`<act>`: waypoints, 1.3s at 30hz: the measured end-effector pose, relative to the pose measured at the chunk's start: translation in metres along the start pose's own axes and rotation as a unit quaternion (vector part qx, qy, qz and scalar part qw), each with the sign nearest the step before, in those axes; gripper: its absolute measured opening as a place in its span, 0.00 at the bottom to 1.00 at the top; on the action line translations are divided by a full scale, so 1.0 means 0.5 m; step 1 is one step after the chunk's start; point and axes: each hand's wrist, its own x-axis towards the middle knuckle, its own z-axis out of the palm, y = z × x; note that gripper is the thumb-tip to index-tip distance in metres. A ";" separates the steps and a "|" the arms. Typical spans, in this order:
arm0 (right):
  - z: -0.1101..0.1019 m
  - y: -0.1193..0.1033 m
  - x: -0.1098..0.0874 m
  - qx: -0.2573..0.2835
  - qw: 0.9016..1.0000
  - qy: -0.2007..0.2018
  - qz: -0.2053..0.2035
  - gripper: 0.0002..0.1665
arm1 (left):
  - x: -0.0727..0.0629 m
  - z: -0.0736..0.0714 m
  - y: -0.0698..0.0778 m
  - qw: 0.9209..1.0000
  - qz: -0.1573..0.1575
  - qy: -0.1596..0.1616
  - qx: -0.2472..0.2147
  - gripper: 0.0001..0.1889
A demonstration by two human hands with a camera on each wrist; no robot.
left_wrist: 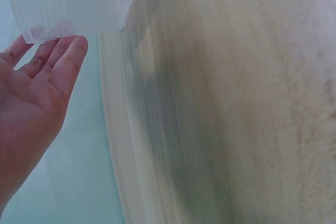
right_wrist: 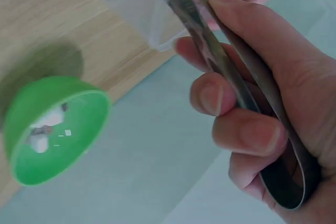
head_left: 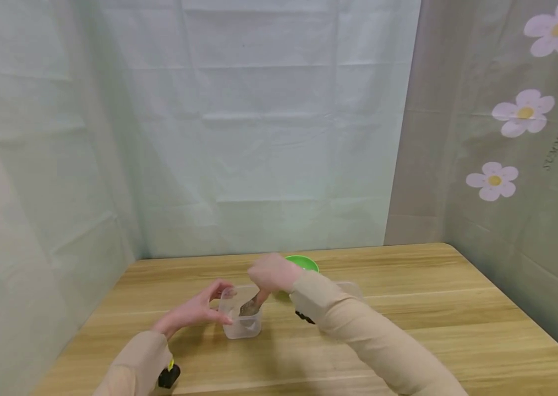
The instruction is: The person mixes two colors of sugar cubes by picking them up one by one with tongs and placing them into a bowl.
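Observation:
A clear plastic container [head_left: 242, 330] stands on the wooden table, left of the middle. My left hand [head_left: 192, 312] grips it from the left, thumb at the near side and fingers round the far side; the left wrist view shows fingertips against its wall [left_wrist: 73, 3]. Metal tongs [right_wrist: 231, 72] with a perforated end are held in my right hand [head_left: 273, 273], fingers and thumb wrapped round both arms. The tongs point down into the container, their tips inside it. What lies between the tips is hidden by the cloudy plastic.
Behind my right hand, a green bowl [right_wrist: 58, 103] holds several small whitish pieces. A clear plastic item [head_left: 351, 288] lies partly hidden behind the right forearm. Pale curtains [head_left: 269, 137] hang behind the table and along both sides.

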 end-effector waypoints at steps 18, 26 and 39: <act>0.077 0.090 -0.063 0.260 0.960 0.084 -0.052 0.12 | 0.004 0.001 -0.012 1.000 0.010 0.015 0.017 0.40; 0.102 0.101 -0.078 0.306 0.943 0.123 -0.051 0.17 | 0.004 0.002 -0.011 0.999 0.015 0.020 0.028 0.40; 0.112 0.122 -0.111 0.411 0.901 0.134 -0.016 0.13 | 0.001 0.001 -0.001 1.000 0.025 0.013 0.011 0.41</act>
